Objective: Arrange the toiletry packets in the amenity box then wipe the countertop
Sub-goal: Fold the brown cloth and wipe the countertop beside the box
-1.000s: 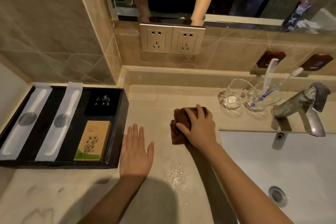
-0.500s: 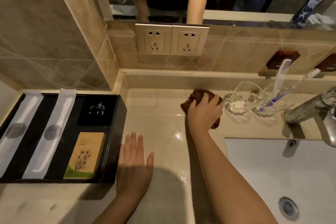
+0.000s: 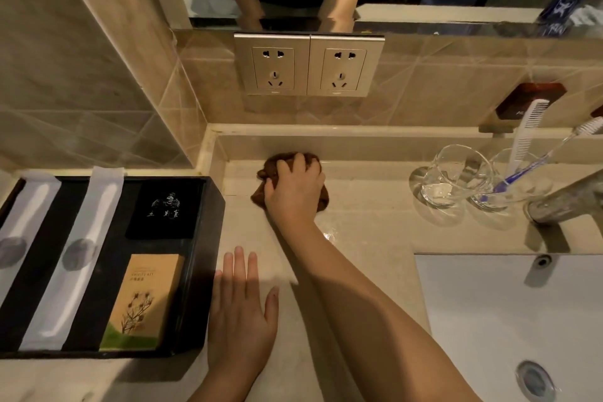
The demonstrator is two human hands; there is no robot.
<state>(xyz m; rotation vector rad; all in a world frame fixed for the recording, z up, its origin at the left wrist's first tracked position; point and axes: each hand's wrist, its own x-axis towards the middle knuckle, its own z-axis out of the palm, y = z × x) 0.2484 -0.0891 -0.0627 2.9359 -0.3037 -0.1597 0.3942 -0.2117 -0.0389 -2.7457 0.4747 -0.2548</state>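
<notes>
A black amenity box [image 3: 213,258] sits at the left of the beige countertop [image 3: 365,232]. It holds two long white packets [image 3: 78,258], a black packet [image 3: 164,209] and a tan packet with a plant print [image 3: 143,300]. My right hand [image 3: 293,192] presses a bunched brown cloth [image 3: 261,196] onto the counter near the back ledge, below the sockets. My left hand [image 3: 241,310] lies flat on the counter, fingers apart, just right of the box.
Two clear glasses [image 3: 456,176] stand at the right rear, one holding a white comb [image 3: 527,127] and a toothbrush [image 3: 551,153]. A metal faucet [image 3: 567,199] overhangs the white sink [image 3: 509,320]. Twin wall sockets [image 3: 308,65] sit under the mirror. A wet patch glistens beside my right forearm.
My right hand has slid the cloth from the counter's middle back towards the rear ledge, then left away from the glasses. The left hand stays flat beside the box.
</notes>
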